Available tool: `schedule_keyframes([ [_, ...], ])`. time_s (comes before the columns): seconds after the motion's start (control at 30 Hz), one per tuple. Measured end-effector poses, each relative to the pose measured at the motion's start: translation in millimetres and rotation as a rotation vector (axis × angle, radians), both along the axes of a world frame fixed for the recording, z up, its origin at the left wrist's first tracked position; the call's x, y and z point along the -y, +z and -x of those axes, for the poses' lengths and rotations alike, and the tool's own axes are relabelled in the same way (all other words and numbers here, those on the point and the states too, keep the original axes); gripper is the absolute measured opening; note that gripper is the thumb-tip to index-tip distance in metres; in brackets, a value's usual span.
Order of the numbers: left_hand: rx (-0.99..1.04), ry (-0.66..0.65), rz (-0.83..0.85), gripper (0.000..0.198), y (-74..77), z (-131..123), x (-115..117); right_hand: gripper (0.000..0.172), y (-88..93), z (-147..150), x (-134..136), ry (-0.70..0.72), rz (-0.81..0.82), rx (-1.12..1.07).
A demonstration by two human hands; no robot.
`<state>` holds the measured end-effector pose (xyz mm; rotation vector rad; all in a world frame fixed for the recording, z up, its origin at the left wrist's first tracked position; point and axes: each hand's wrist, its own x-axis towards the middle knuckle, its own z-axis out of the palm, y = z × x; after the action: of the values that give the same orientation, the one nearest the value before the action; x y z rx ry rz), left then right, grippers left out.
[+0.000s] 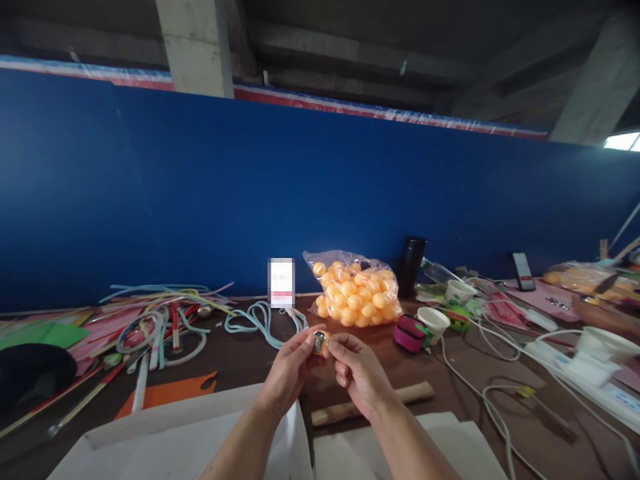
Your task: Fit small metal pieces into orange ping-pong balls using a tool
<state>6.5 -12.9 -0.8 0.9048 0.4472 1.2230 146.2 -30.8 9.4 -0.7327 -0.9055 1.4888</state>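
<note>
Both my hands meet above the brown table, pinching one small orange ball [321, 341] that has a dark shiny piece on its face. My left hand [290, 367] grips it from the left with curled fingers. My right hand [357, 370] closes on it from the right. Behind them lies a clear plastic bag of orange balls [355, 293].
A wooden stick [370, 403] lies under my right wrist. White sheets [165, 433] cover the near edge. Coloured strips and cords [165, 313] pile at left. A pink pouch [410, 333], white cups [434, 321], a black bottle [411, 267], white cables [495, 393] and another person's hand [600, 313] are at right.
</note>
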Motion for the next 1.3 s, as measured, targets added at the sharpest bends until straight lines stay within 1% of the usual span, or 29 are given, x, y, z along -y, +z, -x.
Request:
schedule_keyframes([
  [0.43, -0.036, 0.032, -0.011, 0.031, 3.2, -0.8, 2.9, 0.021, -1.3, 0.3, -0.8, -0.033, -0.031, 0.055],
  [0.67, -0.049, 0.050, -0.019, 0.032, 3.5, -1.5, 2.2, 0.024, 1.5, 0.2, 0.2, -0.045, -0.029, 0.068],
  [1.07, -0.077, 0.075, -0.002, 0.034, 6.2, -2.4, 4.1, 0.025, 1.1, -0.5, -0.8, -0.031, 0.003, 0.060],
  [1.3, -0.033, 0.044, 0.020, 0.035, 7.1, -3.9, 4.5, 0.025, 1.3, -1.3, -0.7, -0.001, -0.010, 0.058],
])
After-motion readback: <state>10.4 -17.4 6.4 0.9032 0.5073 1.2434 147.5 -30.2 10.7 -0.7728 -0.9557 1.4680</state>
